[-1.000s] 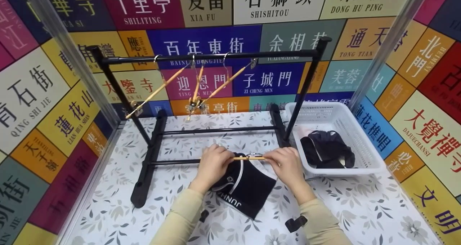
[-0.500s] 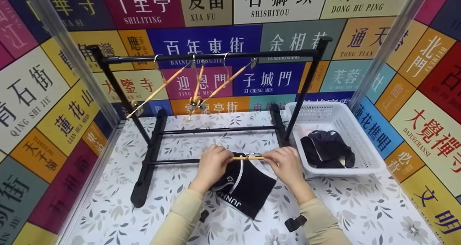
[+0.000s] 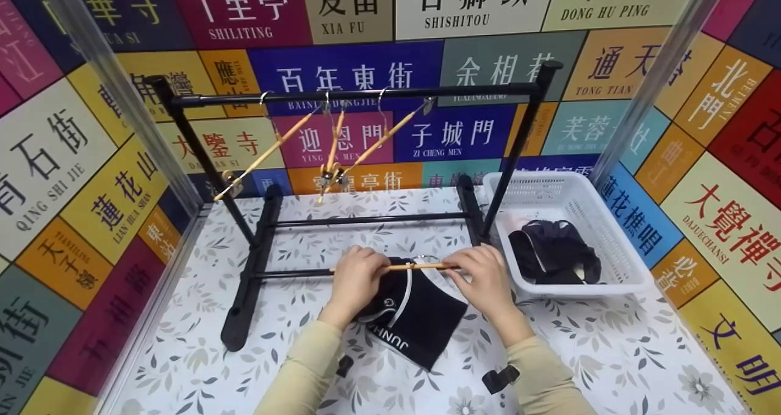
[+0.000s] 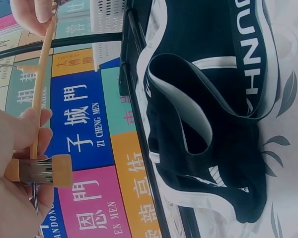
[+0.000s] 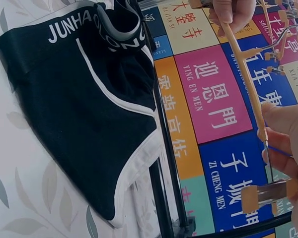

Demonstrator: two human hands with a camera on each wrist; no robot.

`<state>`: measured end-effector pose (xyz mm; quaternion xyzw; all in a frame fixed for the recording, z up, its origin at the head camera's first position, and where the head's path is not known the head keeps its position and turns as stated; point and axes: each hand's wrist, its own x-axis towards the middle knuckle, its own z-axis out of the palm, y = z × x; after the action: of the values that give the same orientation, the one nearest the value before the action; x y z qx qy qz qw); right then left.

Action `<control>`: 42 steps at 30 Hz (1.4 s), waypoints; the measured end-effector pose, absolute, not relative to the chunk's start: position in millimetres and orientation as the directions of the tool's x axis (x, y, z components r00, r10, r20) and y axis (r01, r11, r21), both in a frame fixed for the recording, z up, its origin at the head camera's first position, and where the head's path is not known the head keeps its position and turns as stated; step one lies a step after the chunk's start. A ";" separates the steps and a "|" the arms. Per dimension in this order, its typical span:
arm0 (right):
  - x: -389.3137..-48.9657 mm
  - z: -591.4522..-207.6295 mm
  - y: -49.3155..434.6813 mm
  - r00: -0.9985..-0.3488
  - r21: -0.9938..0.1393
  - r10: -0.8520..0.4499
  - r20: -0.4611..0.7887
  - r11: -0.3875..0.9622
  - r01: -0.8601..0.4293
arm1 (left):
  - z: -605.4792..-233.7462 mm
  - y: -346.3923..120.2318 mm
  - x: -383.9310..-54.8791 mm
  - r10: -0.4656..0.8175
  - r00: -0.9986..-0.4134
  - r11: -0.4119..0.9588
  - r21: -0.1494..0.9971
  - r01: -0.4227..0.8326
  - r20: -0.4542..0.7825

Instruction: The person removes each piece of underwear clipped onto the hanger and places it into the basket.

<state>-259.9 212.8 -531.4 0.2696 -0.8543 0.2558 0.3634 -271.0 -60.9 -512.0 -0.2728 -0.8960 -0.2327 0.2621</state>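
Both hands hold a wooden clip hanger (image 3: 415,267) level between them. My left hand (image 3: 359,277) pinches one side of its bar, near a metal-and-wood clip (image 4: 42,171). Thumb and fingers of my right hand (image 3: 485,277) pinch the other side, where a second clip (image 5: 269,196) shows in the right wrist view. The hanger's wire hook (image 3: 429,257) points away from me. Below the hanger, black briefs (image 3: 433,317) with white trim lie on the table, the lettered waistband towards me. In the left wrist view that waistband (image 4: 251,59) gapes in a loop.
A black rack (image 3: 366,96) stands behind the hands, with several wooden clip hangers (image 3: 268,152) on its top bar. To the right, a white plastic basket (image 3: 628,250) holds dark garments (image 3: 555,253). Sign-printed walls close in the leaf-patterned table (image 3: 195,354).
The hanger has turned slightly in my hands, and its hook shows more. My left hand has shifted a little left and my right hand slightly up. The briefs stay where they were.
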 end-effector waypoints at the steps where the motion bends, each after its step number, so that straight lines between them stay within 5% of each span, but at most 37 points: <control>1: -259.8 -531.5 212.4 -0.586 -0.242 -0.275 0.762 0.719 -0.652 | -512.2 -61.7 -271.1 0.363 -0.719 0.746 0.277 0.605 0.593; 24: -256.4 -542.2 205.4 -0.566 -0.253 -0.340 0.751 0.644 -0.722 | -524.1 -90.5 -273.7 0.176 -0.800 0.823 0.360 0.440 0.574; 42: -253.5 -561.0 196.8 -0.613 -0.275 -0.395 0.684 0.638 -0.719 | -529.0 -109.0 -273.7 0.144 -0.787 0.845 0.339 0.413 0.600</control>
<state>-253.5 196.8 -561.0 0.3255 -0.8553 0.2736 0.2960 -273.7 -109.0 -529.0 -0.1520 -0.9161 -0.2328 0.2889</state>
